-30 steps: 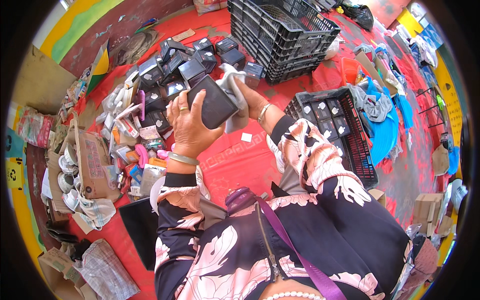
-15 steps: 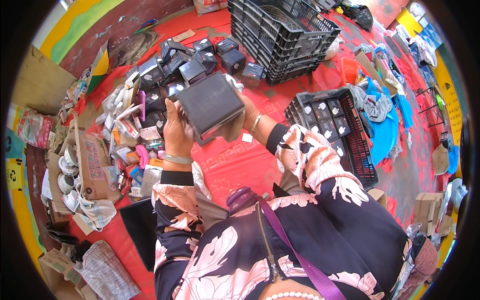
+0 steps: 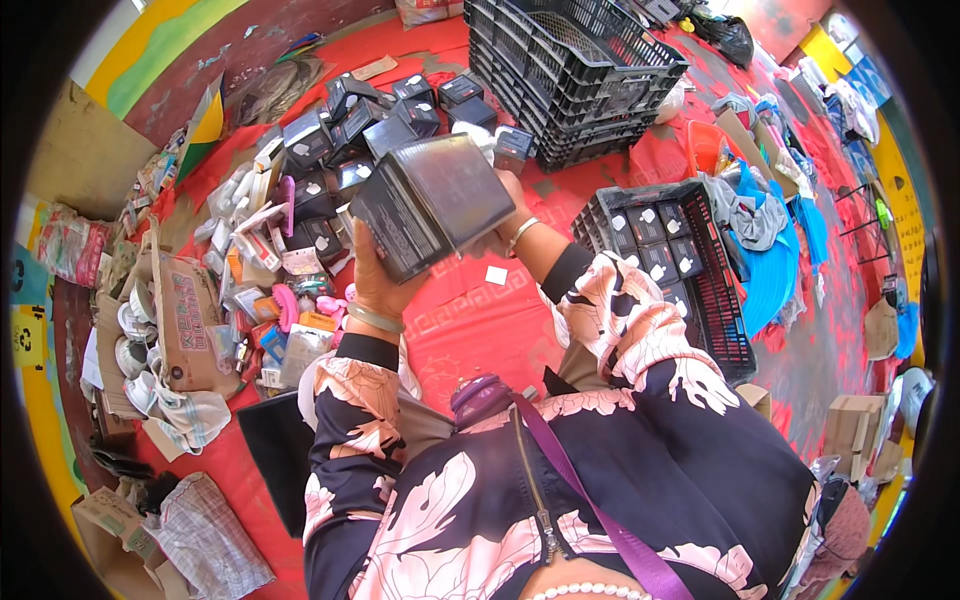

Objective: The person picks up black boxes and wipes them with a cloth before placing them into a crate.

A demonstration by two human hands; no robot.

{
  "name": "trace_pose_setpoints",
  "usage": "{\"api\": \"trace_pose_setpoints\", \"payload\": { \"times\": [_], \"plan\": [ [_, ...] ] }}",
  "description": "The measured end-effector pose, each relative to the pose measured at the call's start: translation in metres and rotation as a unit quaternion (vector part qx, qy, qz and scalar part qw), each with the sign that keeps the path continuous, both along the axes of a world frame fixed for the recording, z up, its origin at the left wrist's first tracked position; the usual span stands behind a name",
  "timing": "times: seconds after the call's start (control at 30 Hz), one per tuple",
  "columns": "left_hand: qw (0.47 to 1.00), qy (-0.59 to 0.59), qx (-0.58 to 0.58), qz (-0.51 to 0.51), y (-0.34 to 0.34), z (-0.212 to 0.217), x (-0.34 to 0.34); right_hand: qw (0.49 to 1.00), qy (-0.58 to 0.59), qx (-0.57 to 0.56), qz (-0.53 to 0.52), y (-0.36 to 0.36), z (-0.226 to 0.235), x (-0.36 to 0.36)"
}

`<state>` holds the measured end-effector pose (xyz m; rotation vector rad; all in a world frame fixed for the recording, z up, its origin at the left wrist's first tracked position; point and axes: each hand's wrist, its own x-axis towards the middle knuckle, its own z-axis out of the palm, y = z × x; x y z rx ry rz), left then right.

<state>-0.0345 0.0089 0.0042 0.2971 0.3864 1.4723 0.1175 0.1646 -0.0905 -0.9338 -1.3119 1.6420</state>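
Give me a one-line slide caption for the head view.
Both hands, left hand and right hand, hold a dark box above a red mat beside black crates.

The box (image 3: pixel 432 203) hides most of our right hand (image 3: pixel 508 205) and the fingers of our left hand (image 3: pixel 375 280). The prints on the small boxes (image 3: pixel 330 170) behind it are too small for us to read.

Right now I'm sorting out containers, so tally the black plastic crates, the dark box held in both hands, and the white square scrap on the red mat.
Black plastic crates: 2, the big stacked crate and the low crate holding small dark boxes.
Held dark box: 1, between left hand and right hand.
White square scrap: 1.
Total: 4.
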Motion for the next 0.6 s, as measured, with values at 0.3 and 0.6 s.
{"api": "trace_pose_setpoints", "payload": {
  "times": [0.3, 0.6],
  "plan": [
    [0.998, -0.056, 0.010, 0.011, -0.002, 0.013, 0.001, 0.979, -0.117, -0.103, -0.130, -0.023, 0.120, 0.009],
    [0.999, -0.033, 0.027, -0.018, -0.002, 0.013, 0.011, 0.942, 0.065, 0.288, 0.159, -0.043, 0.165, 0.066]
  ]
}}
